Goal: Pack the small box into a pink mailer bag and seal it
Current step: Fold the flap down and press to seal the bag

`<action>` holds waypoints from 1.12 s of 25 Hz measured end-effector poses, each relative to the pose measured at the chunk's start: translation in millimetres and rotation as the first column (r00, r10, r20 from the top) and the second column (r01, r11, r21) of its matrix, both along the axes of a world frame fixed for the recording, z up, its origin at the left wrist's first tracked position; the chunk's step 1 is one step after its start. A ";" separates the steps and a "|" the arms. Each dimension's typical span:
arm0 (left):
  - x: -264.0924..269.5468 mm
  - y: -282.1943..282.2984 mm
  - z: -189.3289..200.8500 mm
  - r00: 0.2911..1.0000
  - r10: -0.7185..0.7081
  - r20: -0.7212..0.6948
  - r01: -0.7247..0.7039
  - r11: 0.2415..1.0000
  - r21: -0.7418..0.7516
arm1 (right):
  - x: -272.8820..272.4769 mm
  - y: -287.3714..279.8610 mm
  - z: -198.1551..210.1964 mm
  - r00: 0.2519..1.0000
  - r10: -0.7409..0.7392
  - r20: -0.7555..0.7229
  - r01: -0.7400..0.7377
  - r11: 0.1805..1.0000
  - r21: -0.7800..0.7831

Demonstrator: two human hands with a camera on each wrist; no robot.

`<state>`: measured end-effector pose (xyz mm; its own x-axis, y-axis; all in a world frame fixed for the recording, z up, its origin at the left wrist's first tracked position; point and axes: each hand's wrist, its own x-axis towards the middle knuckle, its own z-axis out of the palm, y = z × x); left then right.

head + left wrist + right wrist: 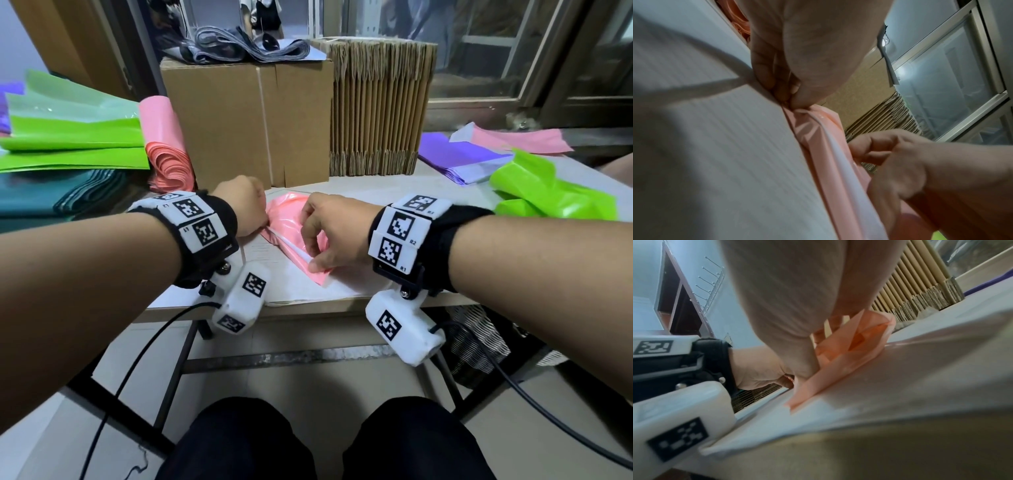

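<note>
A pink mailer bag lies on the white table between my hands, bulging as if something is inside; the small box is hidden. A white strip runs along the bag's open edge. My left hand pinches the bag's far left corner. My right hand pinches the near end of the strip with thumb and fingers. In the right wrist view the pink mailer bag lies folded under my right hand.
A large cardboard box and a stack of flat cartons stand right behind the bag. Pink mailers and green mailers lie at the left, purple mailers and green mailers at the right. The table's front edge is near.
</note>
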<state>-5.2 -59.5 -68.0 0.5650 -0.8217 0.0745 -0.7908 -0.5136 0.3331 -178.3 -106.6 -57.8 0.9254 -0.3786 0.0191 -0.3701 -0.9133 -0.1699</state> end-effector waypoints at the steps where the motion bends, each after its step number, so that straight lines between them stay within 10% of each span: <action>1: 0.8 0.2 -0.3 1.000 -0.014 0.009 0.013 1.000 0.009 | -0.5 0.2 -0.8 1.000 0.003 0.004 -0.003 1.000 -0.001; 14: -10.5 -0.2 15.4 0.971 -0.134 0.199 0.064 0.944 0.323 | -22.4 1.8 -12.7 0.968 0.089 -0.236 -0.126 0.981 -0.145; 28: -27.8 19.3 26.3 0.932 -0.314 0.183 0.243 0.913 0.327 | -47.2 12.6 -1.8 0.998 -0.014 0.060 0.020 0.994 -0.107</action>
<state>-33.0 -40.3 -41.7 0.3063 -0.9471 -0.0958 -0.9516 -0.3073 -0.0039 -225.6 -94.0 -59.6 0.9149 -0.3868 0.1155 -0.3778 -0.9212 -0.0929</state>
